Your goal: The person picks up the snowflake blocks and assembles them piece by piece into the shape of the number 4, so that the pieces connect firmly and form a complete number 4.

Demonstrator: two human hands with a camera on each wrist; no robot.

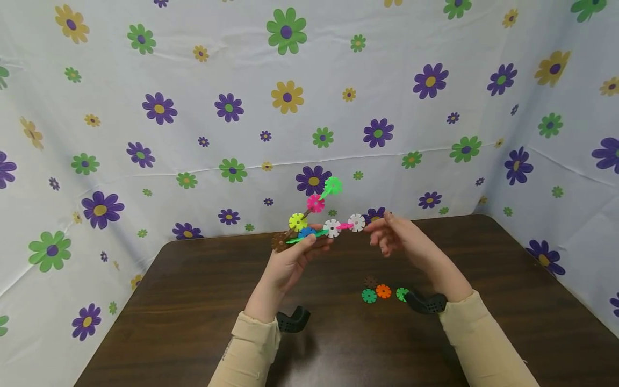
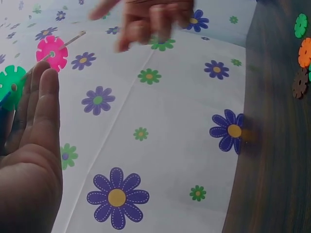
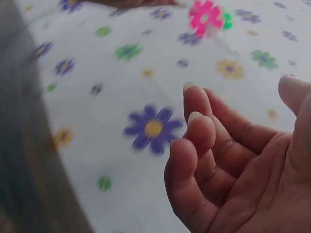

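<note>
My left hand point(image 1: 290, 264) holds up a branching chain of notched plastic snowflake discs, its thumb over the near side. One branch rises from a brown disc point(image 1: 279, 242) past a yellow disc point(image 1: 297, 222) and a magenta disc point(image 1: 316, 203) to a bright green disc point(image 1: 333, 185). The other runs right, past a blue disc point(image 1: 307, 232) and a white disc point(image 1: 331, 228), to an end white disc point(image 1: 357, 222). Beside that end is my right hand point(image 1: 401, 236), index fingertip close to its rim. In the right wrist view, the fingers point(image 3: 199, 131) are loosely bent and grip nothing.
On the dark wooden table point(image 1: 203, 301) lie loose discs: a brown one point(image 1: 371, 281), a teal one point(image 1: 369, 296), an orange one point(image 1: 383, 291) and a green one point(image 1: 402, 294) by my right wrist. A flower-printed cloth point(image 1: 193, 134) hangs behind.
</note>
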